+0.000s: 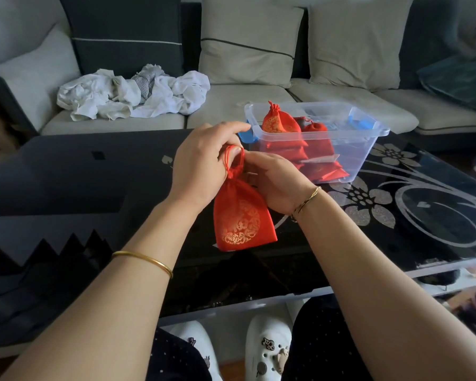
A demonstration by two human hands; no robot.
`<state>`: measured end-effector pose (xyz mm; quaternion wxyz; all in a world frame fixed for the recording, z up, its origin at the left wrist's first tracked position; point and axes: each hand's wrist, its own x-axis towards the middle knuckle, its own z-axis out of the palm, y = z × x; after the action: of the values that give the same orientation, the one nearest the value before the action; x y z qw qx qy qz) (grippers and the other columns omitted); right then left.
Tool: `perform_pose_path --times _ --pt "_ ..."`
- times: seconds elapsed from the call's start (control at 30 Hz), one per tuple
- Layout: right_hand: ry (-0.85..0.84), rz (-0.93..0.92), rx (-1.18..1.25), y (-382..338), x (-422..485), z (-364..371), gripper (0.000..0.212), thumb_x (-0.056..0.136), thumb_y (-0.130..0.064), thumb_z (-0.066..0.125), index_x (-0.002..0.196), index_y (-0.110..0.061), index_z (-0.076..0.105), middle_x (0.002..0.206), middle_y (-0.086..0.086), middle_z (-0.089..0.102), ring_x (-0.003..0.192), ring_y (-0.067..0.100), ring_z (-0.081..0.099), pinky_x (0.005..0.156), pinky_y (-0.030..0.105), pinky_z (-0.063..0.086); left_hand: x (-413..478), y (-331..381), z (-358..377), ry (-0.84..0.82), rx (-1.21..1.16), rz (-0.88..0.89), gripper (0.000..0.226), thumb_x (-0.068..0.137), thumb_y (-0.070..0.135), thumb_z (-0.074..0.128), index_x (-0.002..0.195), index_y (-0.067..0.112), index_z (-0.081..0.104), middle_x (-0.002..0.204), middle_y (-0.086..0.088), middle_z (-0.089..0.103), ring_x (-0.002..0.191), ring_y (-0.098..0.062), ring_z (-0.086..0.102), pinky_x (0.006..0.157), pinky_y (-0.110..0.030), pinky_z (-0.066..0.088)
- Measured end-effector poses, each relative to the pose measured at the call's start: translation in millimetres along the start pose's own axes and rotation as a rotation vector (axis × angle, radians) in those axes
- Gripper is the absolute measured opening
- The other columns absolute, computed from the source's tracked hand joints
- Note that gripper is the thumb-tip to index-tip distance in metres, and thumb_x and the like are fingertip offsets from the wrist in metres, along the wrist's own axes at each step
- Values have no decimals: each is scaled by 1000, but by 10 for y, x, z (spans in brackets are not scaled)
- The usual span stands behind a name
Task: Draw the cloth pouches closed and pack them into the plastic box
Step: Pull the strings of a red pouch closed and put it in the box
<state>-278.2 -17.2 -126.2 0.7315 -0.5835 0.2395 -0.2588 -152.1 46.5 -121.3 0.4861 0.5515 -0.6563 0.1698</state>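
Several red pouches point(279, 121) already lie in the plastic box point(366, 149) near the tabletop's point(66, 166) far edge. One more pouch point(239, 215) hangs over its middle, neck gathered: left hand point(201, 163) pinches the cord point(232, 160), right hand point(275, 185) grips the neck. Packing it looks next.

Both bare forearms reach forward and converge, so the hands meet close together. The left hand point(201, 166) shows its back, its fingers point(231, 130) curled, pinching the cord point(232, 158) of a pouch point(239, 215) that hangs below it. The right hand point(275, 182) lies just beside, wrist bent inward, fingers curled toward the pouch's neck; whether they grip it is hidden
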Motion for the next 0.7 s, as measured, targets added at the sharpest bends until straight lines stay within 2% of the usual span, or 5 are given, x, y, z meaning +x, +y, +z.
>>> perform_pose_path --times 0.2,0.3,0.4,0.53,0.7 --pt "96 -64 84 -33 22 10 22 99 -19 41 84 -9 53 79 8 60 70 19 61 73 33 49 -10 7 -27 -8 -181 -180 28 85 11 65 114 14 65 88 3 70 91 -9 64 88 -19 47" --pt "189 -64 45 -33 21 -1 30 99 -26 41 73 -14 48 77 5 62 71 18 63 68 32 49 -7 12 -56 -70 -336 -348 21 87 8 64 107 13 68 85 8 70 83 2 65 80 -10 48" --pt "279 -103 53 -12 31 -34 29 98 -31 44 77 -12 51 76 4 63 74 18 65 63 28 48 -14 -6 -66 -123 -452 -458 18 91 8 59 105 14 69 87 6 70 76 -2 66 74 -15 52" --pt "402 -107 101 -4 40 -93 33 93 -36 53 69 -14 52 76 1 63 71 13 62 60 23 46 -14 -20 -64 -145 -531 -625 27 99 23 43 107 14 68 97 2 72 88 -6 68 78 -21 53" --pt "354 -94 453 11 52 -81 42 94 -35 52 57 -16 45 77 1 66 66 12 59 54 21 45 -4 -47 -26 -9 -473 -892 38 100 29 37 75 18 64 85 4 69 85 -11 61 74 -29 47"
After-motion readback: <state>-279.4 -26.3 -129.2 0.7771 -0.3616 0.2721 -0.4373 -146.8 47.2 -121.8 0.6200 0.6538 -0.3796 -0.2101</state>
